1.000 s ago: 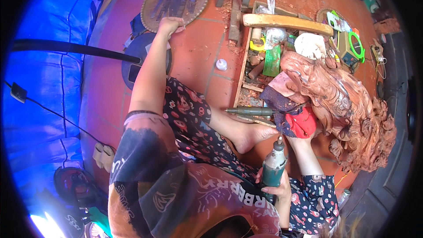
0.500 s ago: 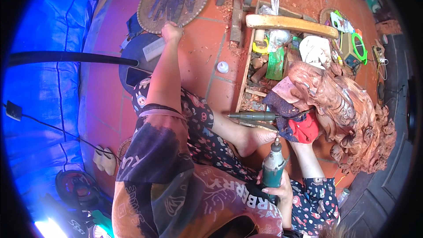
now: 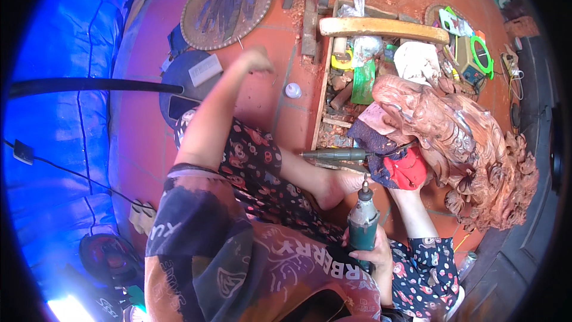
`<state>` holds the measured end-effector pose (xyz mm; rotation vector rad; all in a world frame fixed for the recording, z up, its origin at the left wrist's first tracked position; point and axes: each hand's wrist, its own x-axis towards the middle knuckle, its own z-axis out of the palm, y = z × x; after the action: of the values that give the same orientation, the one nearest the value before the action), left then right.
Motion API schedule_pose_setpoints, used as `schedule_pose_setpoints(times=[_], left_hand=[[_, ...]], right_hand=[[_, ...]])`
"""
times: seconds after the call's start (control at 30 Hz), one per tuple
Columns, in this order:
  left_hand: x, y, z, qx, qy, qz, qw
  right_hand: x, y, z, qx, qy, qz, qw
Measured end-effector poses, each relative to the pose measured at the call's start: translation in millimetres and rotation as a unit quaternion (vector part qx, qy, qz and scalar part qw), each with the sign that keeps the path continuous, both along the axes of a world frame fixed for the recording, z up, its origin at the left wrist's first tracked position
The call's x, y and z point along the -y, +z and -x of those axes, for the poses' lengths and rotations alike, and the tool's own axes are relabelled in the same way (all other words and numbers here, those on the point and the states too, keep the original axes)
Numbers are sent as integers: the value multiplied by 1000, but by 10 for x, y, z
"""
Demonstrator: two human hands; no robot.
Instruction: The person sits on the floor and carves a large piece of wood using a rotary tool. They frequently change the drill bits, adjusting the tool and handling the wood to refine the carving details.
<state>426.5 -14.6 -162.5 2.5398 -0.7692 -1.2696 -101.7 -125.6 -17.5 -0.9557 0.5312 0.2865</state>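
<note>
In the head view, a green rotary tool (image 3: 362, 226) is gripped upright by the right hand (image 3: 372, 257) at about five o'clock, its tip just below a red cloth (image 3: 408, 170). The left hand (image 3: 257, 59) is held loosely curled and empty at eleven o'clock, near a round woven tray (image 3: 208, 21). A wooden carving (image 3: 471, 143) lies at three o'clock.

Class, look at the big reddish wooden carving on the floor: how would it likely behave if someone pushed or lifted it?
The carving looks like thick solid wood, so it is probably heavy and stiff, and slow to slide on the tiled floor. Its fine curled edges may chip if knocked. It leans over a red cloth and a foot, so a push might tip it.
</note>
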Motion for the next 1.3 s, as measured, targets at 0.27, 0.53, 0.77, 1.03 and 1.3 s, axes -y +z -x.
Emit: schedule_pose_setpoints(times=[0.27, 0.53, 0.77, 1.03, 1.3], left_hand=[[265, 152, 621, 178, -72, -158, 969], [326, 1109, 355, 143, 174, 408, 885], [1152, 2018, 868, 567, -53, 544, 616], [1714, 2307, 474, 740, -176, 351, 546], [1781, 2637, 1287, 658, -156, 312, 668]], right_hand=[[-4, -77, 96, 42, -7, 19, 999], [15, 8, 44, 65, 6, 54, 996], [38, 38, 67, 68, 41, 160, 984], [49, 34, 136, 113, -6, 226, 967], [125, 33, 185, 133, -27, 133, 982]])
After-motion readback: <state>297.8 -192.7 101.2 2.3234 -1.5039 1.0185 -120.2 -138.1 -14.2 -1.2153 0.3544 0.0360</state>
